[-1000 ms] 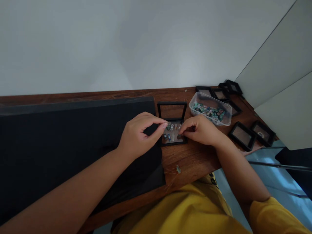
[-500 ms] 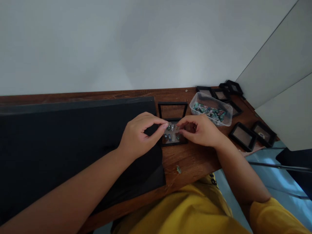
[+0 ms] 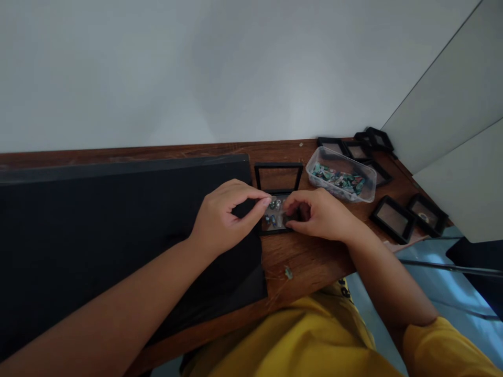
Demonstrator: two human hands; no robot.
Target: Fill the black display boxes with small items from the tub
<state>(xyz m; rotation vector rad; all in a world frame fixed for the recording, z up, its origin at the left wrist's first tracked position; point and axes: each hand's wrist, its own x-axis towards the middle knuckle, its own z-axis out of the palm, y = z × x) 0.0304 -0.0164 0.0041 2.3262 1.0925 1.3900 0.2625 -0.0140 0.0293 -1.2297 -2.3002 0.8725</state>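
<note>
A hinged black display frame (image 3: 279,165) lies opened on the wooden table, its upper half empty-looking and see-through. Several small shiny stones (image 3: 273,220), blue, green and clear, rest on a translucent sheet (image 3: 277,227) in the lower half. At this half's upper left corner, my left hand (image 3: 231,217) pinches thumb and forefinger together; what is between the tips is too small to make out. My right hand (image 3: 324,214) curls over the right side, thumb and forefinger apart around the stones there, and its fingers hide part of the frame.
A clear plastic tub (image 3: 367,191) of green and reddish stone chips stands right of the frame. More black frames (image 3: 393,220) lie beyond it. A black mat (image 3: 118,220) covers the left table (image 3: 314,262); one greenish chip (image 3: 288,273) lies near the front edge.
My right hand has shifted slightly down and left over the stones, and its thumb and forefinger have spread a little. My left hand keeps its pinch in the same place.
</note>
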